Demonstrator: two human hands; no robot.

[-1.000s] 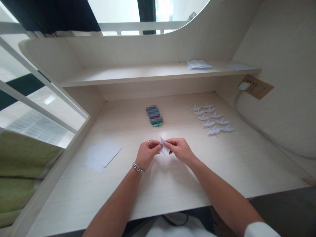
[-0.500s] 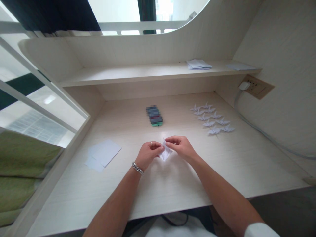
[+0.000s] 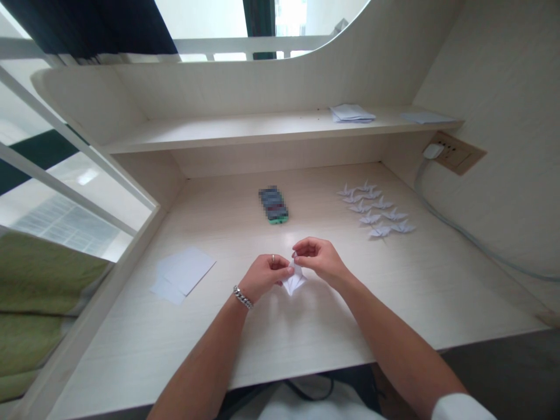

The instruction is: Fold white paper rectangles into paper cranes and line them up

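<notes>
Pinched closed, your left hand (image 3: pixel 266 274) has the folded paper (image 3: pixel 294 282) by its left side, and your right hand (image 3: pixel 318 255) nips its upper tip. You hold it over the desk (image 3: pixel 324 338), between the front edge and a blurred object (image 3: pixel 273 205). Cranes (image 3: pixel 370 219) (white, like your piece) sit toward the back right corner; sheets (image 3: pixel 192 270) lie near the left edge.

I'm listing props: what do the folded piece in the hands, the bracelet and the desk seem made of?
Folded piece: matte white paper, judging by its thin, creased faces.
Bracelet: probably polished metal, since its silvery links glint.
Desk: wood or wood-look laminate, seemingly satin; its pale top shows faint grain and soft sheen.
</notes>
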